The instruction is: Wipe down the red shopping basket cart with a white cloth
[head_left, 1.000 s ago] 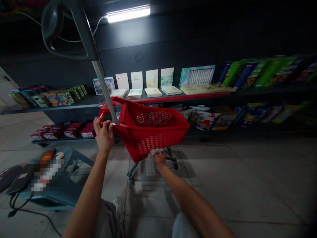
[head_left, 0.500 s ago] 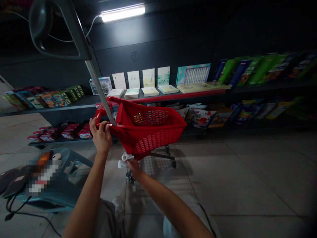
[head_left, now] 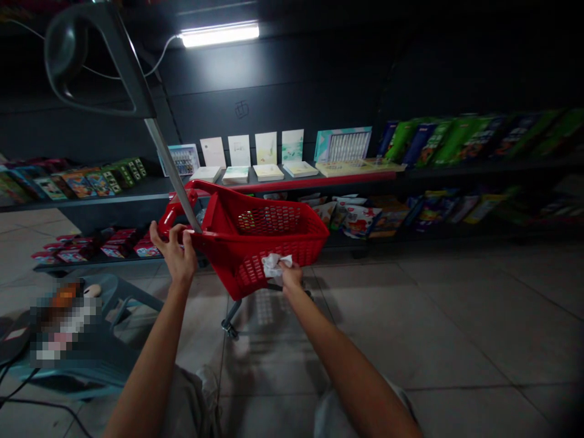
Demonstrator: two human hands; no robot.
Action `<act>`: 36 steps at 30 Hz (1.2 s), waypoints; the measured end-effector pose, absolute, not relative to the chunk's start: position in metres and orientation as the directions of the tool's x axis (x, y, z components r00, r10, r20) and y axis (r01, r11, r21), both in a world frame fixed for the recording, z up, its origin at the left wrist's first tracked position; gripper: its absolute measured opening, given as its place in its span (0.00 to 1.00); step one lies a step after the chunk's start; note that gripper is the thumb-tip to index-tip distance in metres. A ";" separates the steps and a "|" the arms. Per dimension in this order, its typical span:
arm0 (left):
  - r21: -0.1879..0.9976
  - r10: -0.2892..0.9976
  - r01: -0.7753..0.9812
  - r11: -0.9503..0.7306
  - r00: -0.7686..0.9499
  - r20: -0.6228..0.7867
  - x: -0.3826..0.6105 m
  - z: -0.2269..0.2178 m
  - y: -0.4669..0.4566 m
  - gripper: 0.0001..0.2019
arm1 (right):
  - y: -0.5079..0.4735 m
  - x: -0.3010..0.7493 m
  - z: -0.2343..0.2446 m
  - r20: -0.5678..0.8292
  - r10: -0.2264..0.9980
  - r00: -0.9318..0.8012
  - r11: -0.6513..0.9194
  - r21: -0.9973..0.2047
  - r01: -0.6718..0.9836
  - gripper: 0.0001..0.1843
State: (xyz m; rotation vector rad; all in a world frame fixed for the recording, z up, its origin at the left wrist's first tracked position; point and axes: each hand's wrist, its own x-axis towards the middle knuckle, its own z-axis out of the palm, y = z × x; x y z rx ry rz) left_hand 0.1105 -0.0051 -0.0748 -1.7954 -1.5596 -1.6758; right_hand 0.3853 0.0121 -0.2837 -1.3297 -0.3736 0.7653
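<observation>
A red plastic shopping cart (head_left: 292, 228) stands tilted on the tiled floor in front of me, with a grey pole handle (head_left: 171, 170) rising to the upper left. My left hand (head_left: 176, 252) is closed round the cart's rear rim, beside the pole. My right hand (head_left: 289, 275) pinches a crumpled white cloth (head_left: 274, 264) against the cart's mesh side wall, near its lower edge. The cart's wheels (head_left: 229, 330) show below the basket.
Dark shelves (head_left: 114, 193) along the wall carry notebooks, cards (head_left: 265, 149) and coloured packets. A blue-grey plastic stool (head_left: 114, 304) with small items and cables sits at the left. Open tiled floor (head_left: 433, 328) spreads to the right. A tube light (head_left: 219, 34) glows above.
My right hand moved with the cloth from under the basket's front, back toward its rear bottom, then up onto the side wall. The left hand kept its hold.
</observation>
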 end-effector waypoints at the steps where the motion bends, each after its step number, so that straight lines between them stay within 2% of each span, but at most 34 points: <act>1: 0.474 0.514 0.785 -0.400 -0.236 0.825 0.111 -0.076 -0.005 0.15 | 0.013 0.395 -0.277 -0.189 0.646 0.740 0.057 -0.954 -0.294 0.23; 4: 0.486 0.500 0.780 -0.395 -0.262 0.825 0.114 -0.077 -0.005 0.14 | 0.013 0.425 -0.257 -0.221 0.528 0.820 0.076 -0.950 -0.304 0.25; 6: 0.495 0.494 0.772 -0.399 -0.274 0.825 0.114 -0.077 -0.005 0.14 | 0.011 0.447 -0.243 -0.178 0.434 0.883 0.117 -0.961 -0.252 0.25; 9: 0.516 0.498 0.765 -0.385 -0.298 0.814 0.112 -0.076 -0.006 0.14 | 0.008 0.479 -0.223 -0.033 0.242 0.970 0.142 -0.987 -0.069 0.24; 11: 0.536 0.505 0.760 -0.368 -0.321 0.802 0.110 -0.076 -0.006 0.14 | 0.005 0.493 -0.209 0.102 0.183 0.978 0.126 -0.989 0.079 0.24; 14: 0.559 0.501 0.745 -0.364 -0.350 0.791 0.105 -0.078 -0.005 0.14 | -0.001 0.497 -0.193 0.359 0.269 0.894 0.116 -0.933 0.340 0.22; 17: 0.576 0.502 0.734 -0.360 -0.368 0.783 0.098 -0.077 -0.003 0.15 | -0.012 0.484 -0.184 0.601 0.458 0.655 0.152 -0.779 0.608 0.20; 20: 0.598 0.528 0.734 -0.321 -0.386 0.756 0.092 -0.073 -0.006 0.17 | -0.025 0.471 -0.182 0.689 0.578 0.437 0.168 -0.625 0.762 0.20; 23: 0.579 0.493 0.772 -0.263 -0.409 0.768 0.097 -0.072 -0.020 0.21 | -0.033 0.465 -0.182 0.696 0.631 0.343 0.164 -0.552 0.818 0.22; 26: 0.431 0.464 0.859 -0.277 -0.273 0.843 0.120 -0.076 -0.041 0.24 | -0.038 0.461 -0.181 0.701 0.657 0.277 0.195 -0.514 0.836 0.24; 28: 0.262 0.541 0.887 -0.381 -0.015 0.841 0.145 -0.081 -0.048 0.18 | -0.040 0.457 -0.179 0.699 0.667 0.257 0.205 -0.504 0.839 0.24; 29: 0.164 0.589 0.875 -0.455 0.157 0.793 0.158 -0.083 -0.049 0.16 | -0.041 0.455 -0.179 0.697 0.672 0.251 0.207 -0.502 0.840 0.24; 31: 0.042 0.693 0.851 -0.524 0.397 0.602 0.184 -0.084 -0.042 0.18 | -0.043 0.452 -0.179 0.689 0.682 0.245 0.204 -0.501 0.841 0.24; 34: -0.084 0.884 0.930 -0.358 0.367 0.290 0.210 -0.078 -0.018 0.31 | -0.043 0.453 -0.181 0.677 0.690 0.256 0.210 -0.526 0.824 0.23; 36: -0.183 0.915 0.919 -0.350 0.377 0.142 0.216 -0.071 -0.002 0.35 | -0.039 0.460 -0.185 0.669 0.674 0.313 0.218 -0.584 0.782 0.22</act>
